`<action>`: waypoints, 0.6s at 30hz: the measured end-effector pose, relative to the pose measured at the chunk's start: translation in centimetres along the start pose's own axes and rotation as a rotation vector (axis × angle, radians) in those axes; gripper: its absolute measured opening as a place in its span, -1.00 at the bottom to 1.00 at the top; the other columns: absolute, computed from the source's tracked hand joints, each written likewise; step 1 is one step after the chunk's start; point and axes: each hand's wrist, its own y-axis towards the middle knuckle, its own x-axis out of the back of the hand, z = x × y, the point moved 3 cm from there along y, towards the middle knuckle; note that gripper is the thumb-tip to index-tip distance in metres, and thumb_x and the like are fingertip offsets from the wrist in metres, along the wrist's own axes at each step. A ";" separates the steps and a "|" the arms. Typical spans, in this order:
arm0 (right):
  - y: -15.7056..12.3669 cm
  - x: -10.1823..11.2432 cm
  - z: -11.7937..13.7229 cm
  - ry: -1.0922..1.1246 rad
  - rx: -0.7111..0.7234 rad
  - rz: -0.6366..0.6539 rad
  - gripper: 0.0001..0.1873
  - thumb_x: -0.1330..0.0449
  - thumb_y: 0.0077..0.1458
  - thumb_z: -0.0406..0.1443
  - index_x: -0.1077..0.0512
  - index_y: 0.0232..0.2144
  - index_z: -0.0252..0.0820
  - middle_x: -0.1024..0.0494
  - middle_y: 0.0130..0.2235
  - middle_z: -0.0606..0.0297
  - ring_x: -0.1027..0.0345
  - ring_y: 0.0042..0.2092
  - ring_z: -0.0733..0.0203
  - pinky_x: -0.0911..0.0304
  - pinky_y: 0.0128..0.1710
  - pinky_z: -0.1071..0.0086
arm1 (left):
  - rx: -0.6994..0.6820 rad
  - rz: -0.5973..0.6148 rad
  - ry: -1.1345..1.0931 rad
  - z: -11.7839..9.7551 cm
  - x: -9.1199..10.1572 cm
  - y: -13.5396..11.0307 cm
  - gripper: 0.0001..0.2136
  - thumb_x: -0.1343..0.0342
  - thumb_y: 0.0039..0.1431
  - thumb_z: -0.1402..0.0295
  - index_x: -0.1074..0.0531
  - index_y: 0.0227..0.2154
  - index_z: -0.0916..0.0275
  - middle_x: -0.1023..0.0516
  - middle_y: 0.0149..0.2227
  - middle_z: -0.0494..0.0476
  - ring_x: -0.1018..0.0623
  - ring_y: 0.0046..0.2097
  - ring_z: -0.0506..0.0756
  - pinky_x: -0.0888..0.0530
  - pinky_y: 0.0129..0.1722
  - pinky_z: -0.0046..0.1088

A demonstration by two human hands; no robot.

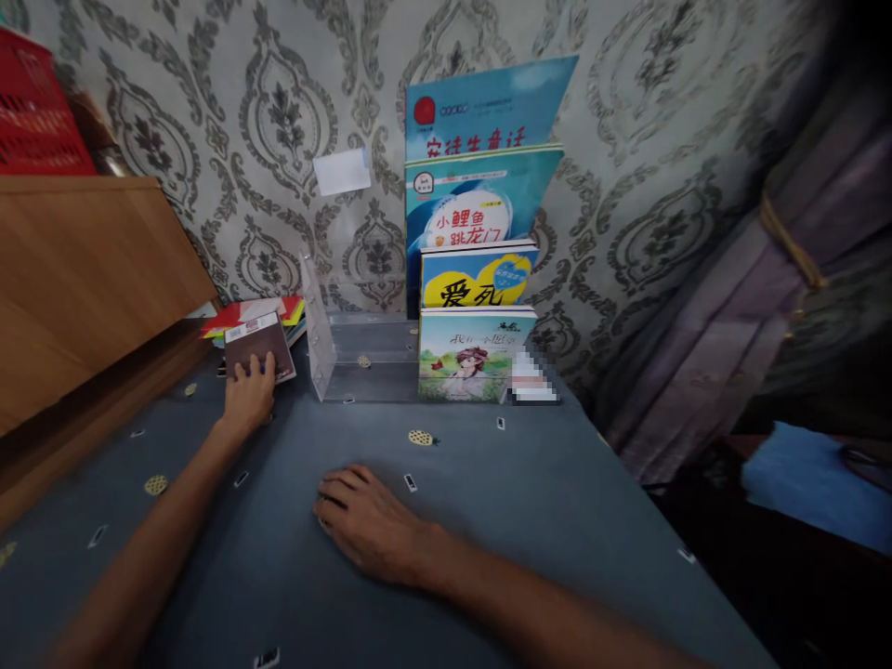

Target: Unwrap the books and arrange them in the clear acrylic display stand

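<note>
Dark book (256,346), over colourful books (291,309) at the far left of the worktop (334,613), is touched by the left hand (249,395); whether gripped cannot be told. Rightward, the way is bounded by a clear stand (319,346) bearing upright books (464,344). Nearer the front, the right hand (369,520) is laid loosely open. The worktop is backed by wallpaper (279,102), its right edge flanked by a curtain (749,307).

Patterned wallpaper (655,214) sweeps right across the back | wooden panel (84,279), left | mauve curtain (731,325), tied, right | blue-grey counter (502,497) below | light dim, darkest right!
</note>
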 end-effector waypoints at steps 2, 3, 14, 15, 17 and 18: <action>0.0 0.2 0.0 -0.001 -0.004 -0.001 -0.86 -0.09 0.35 -0.34 -0.45 -0.15 -0.18 -0.56 -0.02 0.14 -0.33 0.08 0.13 -0.20 0.11 0.19 | -0.014 0.027 0.013 -0.3 0.1 -1.0 -0.40 0.13 0.26 0.49 -0.05 0.37 0.44 -0.18 0.32 0.64 -0.35 0.23 0.56 -0.45 0.02 0.02; 0.0 0.3 0.1 0.000 -0.002 -0.002 -0.86 -0.09 0.35 -0.34 -0.45 -0.15 -0.18 -0.56 -0.02 0.14 -0.33 0.08 0.13 -0.20 0.11 0.19 | -0.022 0.039 0.021 -0.5 0.2 -1.5 -0.40 0.12 0.25 0.49 -0.05 0.37 0.44 -0.18 0.32 0.64 -0.35 0.23 0.55 -0.45 0.02 0.01; 0.2 0.5 0.2 -0.036 0.011 0.032 -0.84 -0.07 0.35 -0.34 -0.46 -0.18 -0.25 -0.56 -0.03 0.13 -0.34 0.07 0.11 -0.22 0.11 0.20 | -0.105 0.241 -0.033 -1.2 1.5 -7.1 -0.43 0.20 0.26 0.47 -0.12 0.35 0.31 -0.37 0.23 0.50 -0.56 0.03 0.37 -0.49 -0.10 -0.09; 0.2 0.4 0.2 -0.037 0.010 0.035 -0.84 -0.07 0.35 -0.34 -0.46 -0.18 -0.24 -0.56 -0.02 0.12 -0.34 0.07 0.11 -0.22 0.12 0.20 | -0.132 0.289 -0.065 -0.9 1.4 -7.3 -0.44 0.18 0.27 0.43 -0.15 0.34 0.25 -0.38 0.23 0.45 -0.56 0.04 0.37 -0.49 -0.09 -0.09; 0.2 0.3 0.2 -0.028 0.006 0.036 -0.83 -0.07 0.35 -0.34 -0.46 -0.17 -0.23 -0.56 -0.02 0.12 -0.33 0.08 0.12 -0.22 0.11 0.19 | -0.197 0.367 -0.161 0.2 0.9 -7.1 -0.45 0.08 0.26 0.29 -0.19 0.32 0.11 -0.38 0.25 0.35 -0.53 0.09 0.37 -0.48 -0.07 -0.09; 0.2 0.3 0.1 -0.022 0.004 0.036 -0.84 -0.06 0.36 -0.34 -0.46 -0.17 -0.23 -0.56 -0.02 0.12 -0.33 0.07 0.12 -0.22 0.11 0.19 | -0.226 0.391 -0.217 0.9 0.6 -6.6 -0.45 0.03 0.25 0.20 -0.22 0.31 0.05 -0.40 0.25 0.29 -0.53 0.10 0.36 -0.48 -0.07 -0.11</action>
